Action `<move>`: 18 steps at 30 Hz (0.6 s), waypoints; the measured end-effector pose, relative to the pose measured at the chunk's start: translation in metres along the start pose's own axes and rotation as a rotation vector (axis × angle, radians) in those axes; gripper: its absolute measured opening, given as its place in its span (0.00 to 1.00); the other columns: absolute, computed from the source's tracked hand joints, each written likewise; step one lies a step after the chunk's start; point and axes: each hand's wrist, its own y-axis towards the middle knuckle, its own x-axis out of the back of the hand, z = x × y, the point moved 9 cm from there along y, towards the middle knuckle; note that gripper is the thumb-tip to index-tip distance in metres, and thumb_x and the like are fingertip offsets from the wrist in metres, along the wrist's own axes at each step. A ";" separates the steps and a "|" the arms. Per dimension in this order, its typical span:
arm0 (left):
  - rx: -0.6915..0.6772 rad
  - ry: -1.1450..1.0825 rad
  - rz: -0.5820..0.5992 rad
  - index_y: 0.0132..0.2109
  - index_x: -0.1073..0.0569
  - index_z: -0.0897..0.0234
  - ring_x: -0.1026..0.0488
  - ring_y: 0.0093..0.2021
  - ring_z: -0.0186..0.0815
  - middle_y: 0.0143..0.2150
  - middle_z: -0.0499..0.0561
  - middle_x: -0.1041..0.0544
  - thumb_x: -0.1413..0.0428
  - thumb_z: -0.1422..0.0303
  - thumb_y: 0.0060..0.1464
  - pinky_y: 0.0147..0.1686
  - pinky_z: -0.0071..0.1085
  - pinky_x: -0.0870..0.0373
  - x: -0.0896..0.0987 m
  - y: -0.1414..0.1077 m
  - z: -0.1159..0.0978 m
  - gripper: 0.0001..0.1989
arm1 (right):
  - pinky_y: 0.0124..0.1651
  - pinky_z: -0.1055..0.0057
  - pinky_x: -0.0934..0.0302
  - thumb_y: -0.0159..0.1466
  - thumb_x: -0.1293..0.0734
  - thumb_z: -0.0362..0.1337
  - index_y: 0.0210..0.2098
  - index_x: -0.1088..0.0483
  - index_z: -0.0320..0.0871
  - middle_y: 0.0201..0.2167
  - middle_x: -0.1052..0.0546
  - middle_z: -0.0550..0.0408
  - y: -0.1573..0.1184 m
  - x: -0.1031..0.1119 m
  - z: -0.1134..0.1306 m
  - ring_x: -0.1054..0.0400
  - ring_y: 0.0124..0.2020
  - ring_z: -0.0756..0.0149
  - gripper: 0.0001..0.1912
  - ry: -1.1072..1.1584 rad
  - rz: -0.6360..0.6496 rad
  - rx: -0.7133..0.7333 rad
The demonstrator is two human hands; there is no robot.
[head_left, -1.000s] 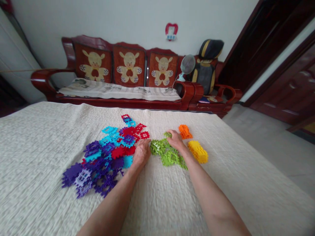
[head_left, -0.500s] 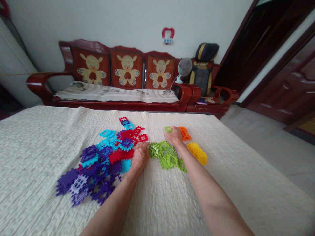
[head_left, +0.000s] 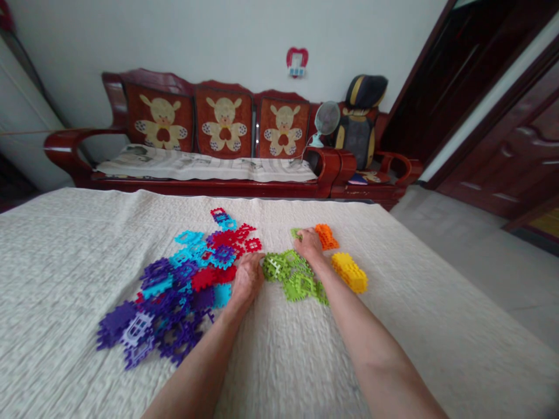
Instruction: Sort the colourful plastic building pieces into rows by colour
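My right hand (head_left: 309,244) reaches to the far side of the green heap, its fingers closed on a green interlocking plastic tile (head_left: 296,233). At the left edge of the heap of green toothed tiles (head_left: 297,273) rests my left hand (head_left: 248,278), its fingers bent and pressed together. The fingertips touch or nearly touch the nearest green tile; what they hold, if anything, is hidden. Left of that hand spreads a mixed pile with purple tiles (head_left: 174,302), red tiles (head_left: 227,238) and light blue tiles (head_left: 190,253).
Stacked yellow tiles (head_left: 349,272) and orange tiles (head_left: 326,237) lie right of the green heap. Two lilac window tiles (head_left: 137,329) lie at the pile's near left. A cream cloth (head_left: 279,361) covers the table. Beyond stand a wooden sofa (head_left: 209,187) and a small fan (head_left: 326,119).
My right hand has shifted slightly around the green tile, and less of the tile shows. My left hand stays by the green heap. The whole view has moved very slightly.
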 end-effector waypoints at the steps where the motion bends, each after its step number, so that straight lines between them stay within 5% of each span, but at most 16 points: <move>1: -0.003 -0.004 -0.003 0.45 0.23 0.64 0.25 0.47 0.39 0.44 0.54 0.19 0.55 0.78 0.54 0.52 0.38 0.29 0.001 0.000 -0.001 0.18 | 0.55 0.72 0.44 0.60 0.36 0.31 0.47 0.25 0.38 0.47 0.24 0.44 -0.002 0.003 0.000 0.34 0.51 0.61 0.17 0.005 -0.008 -0.003; 9: -0.016 -0.058 0.015 0.46 0.23 0.62 0.24 0.47 0.40 0.44 0.54 0.19 0.51 0.65 0.61 0.51 0.37 0.29 0.010 0.002 -0.015 0.14 | 0.43 0.74 0.39 0.60 0.35 0.37 0.41 0.22 0.43 0.38 0.19 0.51 -0.041 -0.002 0.009 0.26 0.41 0.64 0.12 0.144 0.244 0.026; 18: -0.036 -0.005 0.121 0.50 0.24 0.62 0.26 0.52 0.43 0.49 0.55 0.20 0.47 0.61 0.60 0.55 0.41 0.31 0.003 0.001 -0.017 0.15 | 0.39 0.73 0.39 0.55 0.35 0.36 0.30 0.23 0.43 0.30 0.20 0.55 -0.042 -0.005 0.005 0.27 0.36 0.63 0.08 0.221 0.241 -0.043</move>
